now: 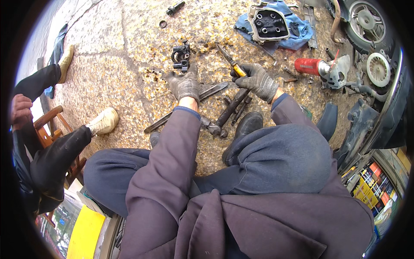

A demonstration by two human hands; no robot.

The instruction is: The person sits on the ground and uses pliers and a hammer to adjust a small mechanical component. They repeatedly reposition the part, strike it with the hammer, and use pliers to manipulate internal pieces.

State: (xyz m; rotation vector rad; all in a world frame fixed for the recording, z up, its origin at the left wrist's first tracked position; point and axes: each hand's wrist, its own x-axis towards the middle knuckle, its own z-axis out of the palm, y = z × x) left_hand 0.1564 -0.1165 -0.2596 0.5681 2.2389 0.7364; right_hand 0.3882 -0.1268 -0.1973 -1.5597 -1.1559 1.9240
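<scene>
My left hand (184, 85), in a grey knit glove, is closed at the lower end of a black metal engine part (181, 55) with a round opening. The thumb lies along the part's right side, and some fingertips are hidden. My right hand (258, 81), gloved too, is wrapped round the yellow handle of long-nose pliers (228, 56). Their narrow metal tip points up and left, apart from the black part. Below my hands, a long flat metal bar (211, 90) and a hammer (233, 107) lie on the ground between my feet.
An open engine cover (270, 25) rests on a blue cloth (301, 32). To the right are a red spray can (308, 66), a wheel (366, 20) and a pale fan disc (378, 69). Another person's shoe (103, 121) stands at left. A metal ring (162, 24) lies far off.
</scene>
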